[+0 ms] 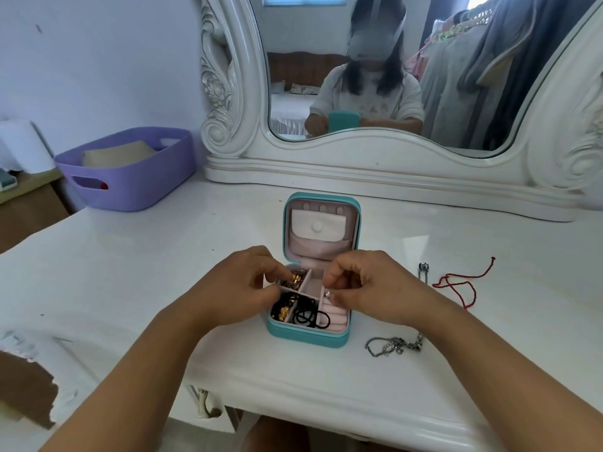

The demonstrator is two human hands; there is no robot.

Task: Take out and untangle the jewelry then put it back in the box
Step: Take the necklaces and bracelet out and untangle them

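Note:
A teal jewelry box (306, 336) stands open at the middle of the white dressing table, its pink-lined lid upright. Inside lie gold jewelry (295, 279) at the back left, more gold pieces with black cord at the front left, and black hair ties (306, 316) in the front middle. My left hand (241, 285) hovers over the box's left side and pinches the gold jewelry. My right hand (362, 285) is over the right side, fingers curled, pinching a small silver ring (328, 294) above the pink ring rolls.
To the right of the box lie a silver chain (393, 344), a red cord (461, 283) and a small silver clip (423, 270). A purple basket (130, 171) stands at the back left. A white-framed mirror (375, 171) rises behind the box. The table's front edge is near.

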